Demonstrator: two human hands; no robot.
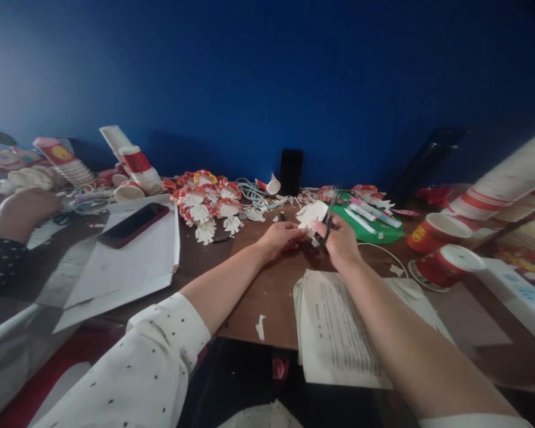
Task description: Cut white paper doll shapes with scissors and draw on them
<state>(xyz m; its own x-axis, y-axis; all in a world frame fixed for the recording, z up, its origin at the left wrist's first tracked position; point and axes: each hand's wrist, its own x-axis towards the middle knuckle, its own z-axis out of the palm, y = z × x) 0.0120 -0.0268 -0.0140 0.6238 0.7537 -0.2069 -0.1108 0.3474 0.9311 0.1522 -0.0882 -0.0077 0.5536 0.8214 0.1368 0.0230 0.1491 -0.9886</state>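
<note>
Over the middle of the brown table, my left hand (282, 239) pinches the lower left edge of a white paper cutout (311, 214). My right hand (341, 244) is closed around dark-handled scissors (328, 223), whose blades point up and away beside the cutout's right edge. Whether the blades touch the paper is not clear. Past my left hand lies a pile of cut paper figures (205, 202) with white, red and orange parts. A green round sheet (361, 229) with several pens (372, 213) on it is just beyond my right hand.
A printed booklet (339, 333) sits under my right forearm. Left stands a white board (134, 261) bearing a phone (134, 225); a co-worker's hand (27, 211) is farther left. Red paper cups (455, 264) and long cup stacks (503, 172) occupy the right. Paper scraps (260, 327) are scattered about.
</note>
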